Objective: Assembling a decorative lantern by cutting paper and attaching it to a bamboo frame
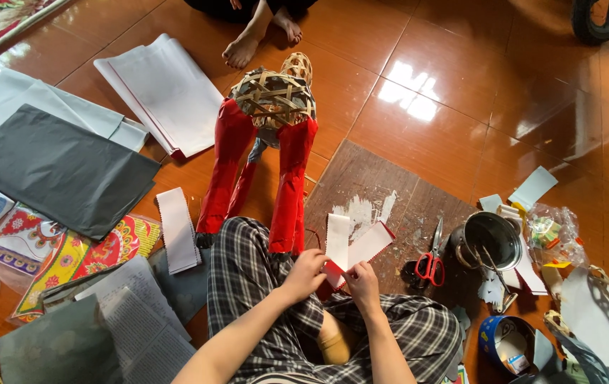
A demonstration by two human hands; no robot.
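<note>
My left hand (306, 274) and my right hand (363, 283) meet over my lap, both pinching the lower end of white paper strips with red zigzag edges (353, 246). The strips fan upward in a V. I sit cross-legged in plaid trousers (247, 263). Right in front of my knees stands a woven bamboo animal frame (274, 96) whose legs are wrapped in red paper (292, 186).
A wooden board (368, 181) with glue smears lies ahead. Red-handled scissors (431, 256), a metal pot (490, 240) and a tape roll (509, 343) sit to the right. Grey and white paper sheets (62, 167) and patterned papers (80, 249) lie left. Another person's bare feet (258, 35) rest beyond the frame.
</note>
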